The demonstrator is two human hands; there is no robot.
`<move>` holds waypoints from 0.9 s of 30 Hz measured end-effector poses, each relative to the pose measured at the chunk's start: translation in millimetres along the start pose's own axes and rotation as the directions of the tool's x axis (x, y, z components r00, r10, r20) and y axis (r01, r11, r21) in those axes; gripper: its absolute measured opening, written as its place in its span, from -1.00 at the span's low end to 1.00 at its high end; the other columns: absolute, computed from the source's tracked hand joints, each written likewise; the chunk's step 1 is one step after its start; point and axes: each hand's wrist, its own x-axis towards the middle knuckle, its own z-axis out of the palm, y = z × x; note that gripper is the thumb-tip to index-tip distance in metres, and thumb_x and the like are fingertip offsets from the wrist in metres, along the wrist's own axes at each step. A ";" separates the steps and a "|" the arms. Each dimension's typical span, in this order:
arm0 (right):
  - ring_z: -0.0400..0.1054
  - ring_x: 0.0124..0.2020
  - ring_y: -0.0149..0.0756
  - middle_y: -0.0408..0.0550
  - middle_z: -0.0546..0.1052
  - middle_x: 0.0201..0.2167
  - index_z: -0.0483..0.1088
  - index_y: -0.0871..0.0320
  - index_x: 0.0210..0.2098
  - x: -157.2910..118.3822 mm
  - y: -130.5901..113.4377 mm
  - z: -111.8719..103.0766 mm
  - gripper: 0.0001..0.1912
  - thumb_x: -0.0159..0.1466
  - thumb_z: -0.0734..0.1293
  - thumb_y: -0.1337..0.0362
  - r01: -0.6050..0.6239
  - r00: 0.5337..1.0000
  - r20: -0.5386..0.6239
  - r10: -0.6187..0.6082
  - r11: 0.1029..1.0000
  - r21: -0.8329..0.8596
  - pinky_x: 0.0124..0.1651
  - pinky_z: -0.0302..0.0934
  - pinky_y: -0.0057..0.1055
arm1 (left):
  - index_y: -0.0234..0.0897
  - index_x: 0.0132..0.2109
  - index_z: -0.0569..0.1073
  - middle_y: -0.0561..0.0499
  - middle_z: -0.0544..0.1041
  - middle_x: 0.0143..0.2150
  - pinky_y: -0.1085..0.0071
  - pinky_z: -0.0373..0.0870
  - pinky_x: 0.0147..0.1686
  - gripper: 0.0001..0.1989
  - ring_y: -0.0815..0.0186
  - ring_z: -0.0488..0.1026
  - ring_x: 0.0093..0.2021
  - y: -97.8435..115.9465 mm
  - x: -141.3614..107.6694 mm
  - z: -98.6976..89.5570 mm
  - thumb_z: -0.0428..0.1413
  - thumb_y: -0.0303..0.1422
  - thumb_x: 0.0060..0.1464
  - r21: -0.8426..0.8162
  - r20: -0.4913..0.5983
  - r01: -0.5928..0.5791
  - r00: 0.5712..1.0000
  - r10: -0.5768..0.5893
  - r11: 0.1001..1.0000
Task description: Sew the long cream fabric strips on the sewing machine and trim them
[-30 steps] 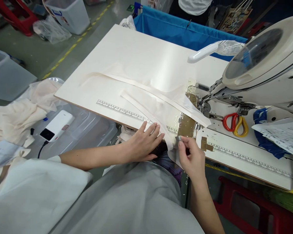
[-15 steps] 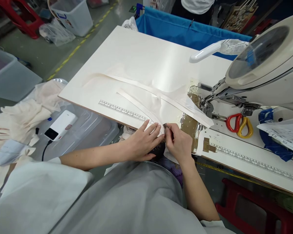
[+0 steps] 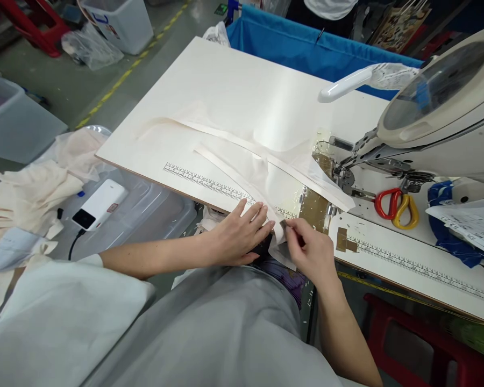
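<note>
Pale, thin fabric (image 3: 242, 164) with folded edge strips lies across the white table (image 3: 234, 80), one strip reaching to the sewing machine (image 3: 342, 174). My left hand (image 3: 242, 231) lies with fingers spread on the fabric's near end at the table's front edge. Just to its right, my right hand (image 3: 308, 244) is closed in a pinch on a small dark piece (image 3: 283, 223) at the fabric's edge. What this piece is cannot be made out. A flap of the fabric hangs over the table edge between and below the hands.
Red and yellow scissors (image 3: 387, 204) lie right of the machine, near papers (image 3: 468, 220). A white device (image 3: 100, 204) rests on a clear bin at the left, beside piled fabric (image 3: 32, 199). A blue cloth bin (image 3: 290, 40) stands behind the table.
My right hand has moved right and slightly toward me with the small dark piece, away from my left hand. My left hand has hardly moved.
</note>
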 end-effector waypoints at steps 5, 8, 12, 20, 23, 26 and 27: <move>0.38 -0.53 -0.33 -0.09 0.55 -0.41 0.38 0.14 -0.13 -10.9 -2.6 -3.0 -0.78 0.40 0.21 0.15 -0.168 0.958 -0.203 0.201 0.971 0.169 -0.52 0.19 -0.45 | -0.55 0.32 0.16 -0.45 0.19 0.33 -0.13 0.04 0.26 -0.24 -0.17 0.11 0.34 -12.3 2.2 4.5 0.08 -0.04 0.20 -0.045 0.023 0.117 0.993 -0.116 0.992; 0.45 -0.44 -0.31 -0.07 0.57 -0.36 0.38 0.15 -0.12 -2.4 -12.7 6.8 -0.81 0.41 0.19 0.22 -0.081 0.968 -0.225 0.110 0.988 0.134 -0.41 0.24 -0.45 | -0.62 0.28 0.19 -0.42 0.21 0.33 -0.04 -0.01 0.32 -0.26 -0.09 0.10 0.36 -17.6 3.1 4.1 0.07 -0.06 0.21 -0.067 0.049 0.074 0.996 -0.071 0.995; 0.44 -0.45 -0.32 -0.08 0.56 -0.39 0.38 0.15 -0.13 18.7 -16.3 21.2 -0.80 0.42 0.15 0.25 -0.003 0.983 -0.181 0.011 0.999 0.048 -0.45 0.16 -0.46 | -0.55 0.31 0.16 -0.43 0.24 0.30 -0.11 0.05 0.28 -0.21 -0.15 0.15 0.32 -14.5 2.8 0.8 0.11 -0.03 0.17 -0.038 0.057 0.025 0.998 -0.023 0.999; 0.39 -0.50 -0.33 -0.11 0.56 -0.43 0.41 0.16 -0.14 41.2 -3.8 31.8 -0.72 0.43 0.10 0.24 0.059 0.997 -0.037 -0.063 0.994 -0.095 -0.47 0.00 -0.43 | -0.45 0.33 0.12 -0.52 0.21 0.30 -0.19 0.10 0.21 -0.14 -0.27 0.16 0.32 -8.7 -0.4 -0.5 0.13 0.06 0.10 0.022 0.025 0.002 1.000 -0.003 1.000; 0.40 -0.49 -0.33 -0.10 0.56 -0.43 0.41 0.16 -0.14 43.1 -6.1 32.9 -0.72 0.43 0.10 0.25 0.081 0.996 -0.029 -0.085 0.990 -0.116 -0.48 -0.02 -0.43 | -0.48 0.31 0.15 -0.53 0.21 0.30 -0.18 0.10 0.22 -0.16 -0.27 0.15 0.32 -9.2 -0.5 -1.1 0.14 0.05 0.10 0.022 0.023 -0.001 1.000 0.000 1.000; 0.38 -0.50 -0.32 -0.10 0.54 -0.48 0.41 0.16 -0.19 43.7 -8.9 32.6 -0.72 0.42 0.09 0.26 0.101 0.994 -0.031 -0.107 0.983 -0.156 -0.49 -0.05 -0.43 | -0.48 0.28 0.20 -0.52 0.21 0.30 -0.17 0.11 0.22 -0.19 -0.26 0.15 0.32 -9.0 -0.2 -1.7 0.15 0.04 0.10 0.017 0.025 0.003 1.000 -0.003 1.000; 0.37 -0.52 -0.32 -0.10 0.52 -0.51 0.41 0.15 -0.22 42.8 -9.1 31.1 -0.72 0.42 0.09 0.27 0.108 0.993 -0.024 -0.114 0.979 -0.174 -0.50 -0.07 -0.42 | -0.47 0.28 0.20 -0.52 0.21 0.30 -0.17 0.12 0.21 -0.20 -0.26 0.15 0.32 -8.8 -0.1 -1.8 0.15 0.03 0.10 0.012 0.022 0.008 1.000 -0.008 1.000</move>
